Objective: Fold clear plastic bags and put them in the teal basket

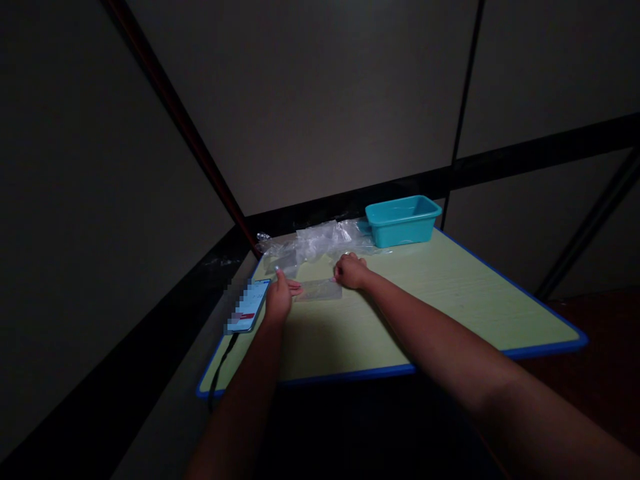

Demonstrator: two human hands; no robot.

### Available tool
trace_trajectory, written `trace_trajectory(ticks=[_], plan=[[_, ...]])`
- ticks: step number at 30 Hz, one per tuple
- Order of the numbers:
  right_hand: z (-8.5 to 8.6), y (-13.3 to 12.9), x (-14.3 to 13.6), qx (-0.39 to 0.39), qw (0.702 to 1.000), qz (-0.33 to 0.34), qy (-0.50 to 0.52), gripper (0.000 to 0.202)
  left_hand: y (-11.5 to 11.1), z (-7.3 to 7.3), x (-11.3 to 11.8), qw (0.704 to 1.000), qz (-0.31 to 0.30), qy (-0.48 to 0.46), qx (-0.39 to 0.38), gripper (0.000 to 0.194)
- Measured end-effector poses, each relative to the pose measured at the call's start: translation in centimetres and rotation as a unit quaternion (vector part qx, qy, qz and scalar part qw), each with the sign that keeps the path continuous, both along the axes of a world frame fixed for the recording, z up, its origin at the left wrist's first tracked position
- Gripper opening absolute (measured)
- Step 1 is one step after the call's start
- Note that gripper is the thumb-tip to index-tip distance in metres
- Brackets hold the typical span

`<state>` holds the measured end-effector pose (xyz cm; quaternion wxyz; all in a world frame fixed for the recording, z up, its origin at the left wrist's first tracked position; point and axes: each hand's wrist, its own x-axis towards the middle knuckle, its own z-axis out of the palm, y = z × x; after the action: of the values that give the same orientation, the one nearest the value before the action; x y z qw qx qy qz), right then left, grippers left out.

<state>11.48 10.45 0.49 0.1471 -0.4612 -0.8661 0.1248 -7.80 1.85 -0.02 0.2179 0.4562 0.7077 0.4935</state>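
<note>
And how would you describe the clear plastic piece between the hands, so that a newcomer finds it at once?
Start at the blue-edged pale table, then look between the left hand and right hand. The clear plastic piece there looks mostly flat, unlike the crumpled plastic heap behind it.

I am looking forward and down from my head, viewing across the table (pixel 475 293) from its near side, facing the far wall (pixel 325 100).

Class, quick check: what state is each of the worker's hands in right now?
Left hand: open, fingers extended at the clear plastic sheet's left end.
Right hand: fingers curled at its right end; whether they pinch it cannot be told.
</note>
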Motion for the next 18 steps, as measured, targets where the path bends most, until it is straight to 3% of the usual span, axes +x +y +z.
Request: trace_trajectory(ticks=[18], plan=[[0.39,0.02,0.22,-0.005,1.000,0.003,-0.010,0.013,0.55,-0.58,-0.35,0.999,0.004,-0.040,0.009,0.076]])
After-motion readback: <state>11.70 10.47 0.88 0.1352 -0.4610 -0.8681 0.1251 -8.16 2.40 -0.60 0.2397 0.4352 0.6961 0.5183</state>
